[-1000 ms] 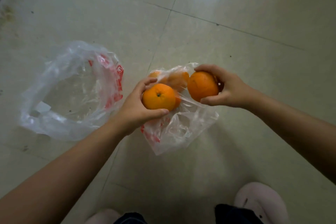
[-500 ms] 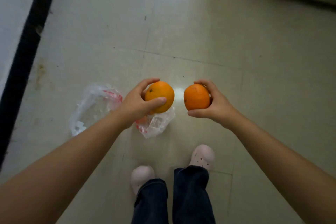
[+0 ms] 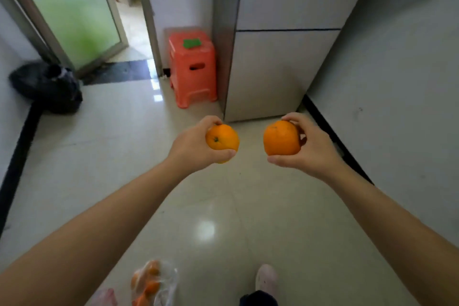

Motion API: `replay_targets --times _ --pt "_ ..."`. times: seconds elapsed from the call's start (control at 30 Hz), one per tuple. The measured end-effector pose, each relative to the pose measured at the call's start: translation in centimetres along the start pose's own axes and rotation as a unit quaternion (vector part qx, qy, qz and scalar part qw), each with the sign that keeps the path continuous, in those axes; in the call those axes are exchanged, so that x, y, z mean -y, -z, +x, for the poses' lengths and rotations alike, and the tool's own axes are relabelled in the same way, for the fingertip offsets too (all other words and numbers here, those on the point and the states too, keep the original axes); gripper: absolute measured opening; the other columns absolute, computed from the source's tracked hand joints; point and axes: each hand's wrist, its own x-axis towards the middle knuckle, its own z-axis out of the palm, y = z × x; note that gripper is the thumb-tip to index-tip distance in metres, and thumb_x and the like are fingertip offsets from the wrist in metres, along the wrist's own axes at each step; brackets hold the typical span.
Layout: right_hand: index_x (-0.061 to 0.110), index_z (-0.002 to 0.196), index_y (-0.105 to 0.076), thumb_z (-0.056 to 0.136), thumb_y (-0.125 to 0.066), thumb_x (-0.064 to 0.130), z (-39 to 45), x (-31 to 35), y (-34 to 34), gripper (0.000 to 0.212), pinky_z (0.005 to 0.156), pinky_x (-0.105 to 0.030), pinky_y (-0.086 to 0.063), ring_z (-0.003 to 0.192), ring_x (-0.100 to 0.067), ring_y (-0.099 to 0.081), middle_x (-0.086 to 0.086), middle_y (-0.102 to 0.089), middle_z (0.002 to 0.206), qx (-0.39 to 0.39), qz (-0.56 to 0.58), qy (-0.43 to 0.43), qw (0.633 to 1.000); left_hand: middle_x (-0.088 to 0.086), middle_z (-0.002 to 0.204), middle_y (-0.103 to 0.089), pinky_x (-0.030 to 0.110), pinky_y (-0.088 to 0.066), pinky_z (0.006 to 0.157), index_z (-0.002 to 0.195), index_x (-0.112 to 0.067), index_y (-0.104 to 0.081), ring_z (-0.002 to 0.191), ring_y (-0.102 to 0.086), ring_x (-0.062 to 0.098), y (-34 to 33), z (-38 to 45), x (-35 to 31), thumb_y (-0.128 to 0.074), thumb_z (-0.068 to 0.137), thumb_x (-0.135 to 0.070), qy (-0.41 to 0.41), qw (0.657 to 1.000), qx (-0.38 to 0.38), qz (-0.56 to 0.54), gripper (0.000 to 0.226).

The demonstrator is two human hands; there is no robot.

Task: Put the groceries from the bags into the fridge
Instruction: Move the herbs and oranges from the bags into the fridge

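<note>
Two oranges are in transit toward the fridge (image 3: 278,62), which stands shut ahead with both its doors closed. Furthest to the left of the fridge, a black bag (image 3: 49,87) slumps against the wall beside a frosted glass door (image 3: 72,7), and an orange plastic stool (image 3: 192,67) sits just beside the fridge's left flank. In front of the fridge and slightly left of its middle, the left hand (image 3: 196,146) grips the left orange (image 3: 222,140), fingers curled over its top and thumb clamped beneath. Off to the right of that, the right hand (image 3: 308,146) holds the right orange (image 3: 281,138) the same way, fingertips over the crown and thumb under. Well back from the fridge, at the bottom edge, a clear bag (image 3: 154,283) on the floor has more oranges in it.

The step in hand looks like the carry from bag to fridge. Since both hands are full and the doors are closed, the next move probably calls for freeing one hand, perhaps by pooling both fruits in one, to pull a door open.
</note>
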Motion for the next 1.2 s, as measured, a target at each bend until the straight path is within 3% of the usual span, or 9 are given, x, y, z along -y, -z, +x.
replay_targets --times 0.17,0.3,0.4,0.5,0.6,0.8,0.9,1.0,1.2 --pt "0.034 0.092 -0.036 0.037 -0.080 0.019 3.7 -2.8 13.6 0.071 0.058 -0.008 -0.050 0.085 -0.001 -0.053 0.019 -0.043 0.100 -0.077 0.149 0.047 0.985 0.002 0.112 -0.057 0.032 -0.048 0.092 0.127 -0.023 -0.048 0.108 -0.056 0.024 -0.4 6.8 -12.8 -0.078 0.071 -0.031 -0.099 0.993 -0.002 0.064 0.064" --pt "0.045 0.104 -0.036 0.032 -0.075 0.041 8.5 -5.0 22.6 0.082 0.067 0.000 -0.047 0.091 0.006 -0.052 0.025 -0.040 0.106 -0.085 0.077 0.090 0.989 0.004 0.123 -0.058 0.029 -0.046 0.090 0.127 -0.022 -0.049 0.111 -0.056 0.023 -1.5 12.9 -22.0 -0.077 0.072 -0.034 -0.150 0.983 -0.020 0.104 0.062" --pt "0.050 0.100 -0.036 0.041 -0.080 0.033 12.9 -6.4 27.1 0.076 0.071 0.006 -0.040 0.092 0.005 -0.049 0.020 -0.044 0.105 -0.104 0.012 0.127 0.986 0.004 0.124 -0.059 0.030 -0.046 0.090 0.127 -0.023 -0.048 0.111 -0.056 0.022 -2.3 17.6 -27.6 -0.076 0.073 -0.036 -0.177 0.977 -0.033 0.116 0.063" --pt "0.041 0.104 -0.039 0.046 -0.088 0.029 18.1 -8.2 30.0 0.077 0.075 0.000 -0.034 0.097 -0.008 -0.046 0.018 -0.044 0.103 -0.130 -0.034 0.167 0.977 0.002 0.124 -0.058 0.032 -0.046 0.090 0.129 -0.026 -0.044 0.110 -0.056 0.021 -3.0 22.8 -31.4 -0.075 0.073 -0.040 -0.185 0.970 -0.037 0.157 0.065" --pt "0.023 0.108 -0.046 0.048 -0.079 0.040 24.9 -9.3 32.5 0.070 0.074 -0.004 -0.031 0.094 -0.008 -0.044 0.020 -0.040 0.099 -0.159 -0.073 0.213 0.961 0.001 0.125 -0.058 0.030 -0.044 0.085 0.128 -0.027 -0.044 0.111 -0.055 0.020 -2.6 29.1 -34.5 -0.074 0.073 -0.043 -0.194 0.961 -0.065 0.184 0.065" --pt "0.020 0.100 -0.031 0.061 -0.083 0.011 41.2 -7.5 39.8 0.066 0.063 -0.009 -0.034 0.090 -0.013 -0.043 0.000 -0.033 0.105 -0.221 -0.110 0.246 0.937 0.003 0.123 -0.057 0.030 -0.042 0.078 0.128 -0.026 -0.045 0.109 -0.055 0.022 2.1 43.9 -41.9 -0.073 0.074 -0.042 -0.200 0.958 -0.146 0.148 0.063" --pt "0.017 0.109 -0.034 0.064 -0.082 0.018 48.6 -5.7 43.8 0.065 0.070 -0.023 -0.035 0.095 -0.016 -0.043 -0.002 -0.034 0.108 -0.238 -0.145 0.254 0.926 0.004 0.123 -0.057 0.032 -0.044 0.080 0.128 -0.025 -0.045 0.108 -0.055 0.023 5.2 51.0 -46.1 -0.072 0.074 -0.043 -0.211 0.946 -0.191 0.153 0.063" --pt "0.010 0.128 -0.040 0.063 -0.083 0.026 55.6 -4.5 47.5 0.079 0.081 -0.025 -0.036 0.106 -0.022 -0.048 -0.011 -0.046 0.125 -0.272 -0.175 0.272 0.906 0.005 0.125 -0.057 0.035 -0.046 0.085 0.129 -0.025 -0.046 0.112 -0.055 0.025 8.2 57.6 -50.1 -0.072 0.073 -0.043 -0.210 0.937 -0.237 0.147 0.065" --pt "0.014 0.117 -0.053 0.062 -0.080 0.041 70.2 -3.5 53.0 0.067 0.084 -0.029 -0.037 0.107 -0.029 -0.053 -0.008 -0.060 0.117 -0.278 -0.258 0.315 0.870 0.007 0.120 -0.060 0.033 -0.043 0.080 0.124 -0.022 -0.050 0.110 -0.055 0.028 12.2 69.6 -54.2 -0.072 0.074 -0.039 -0.168 0.916 -0.280 0.232 0.058"
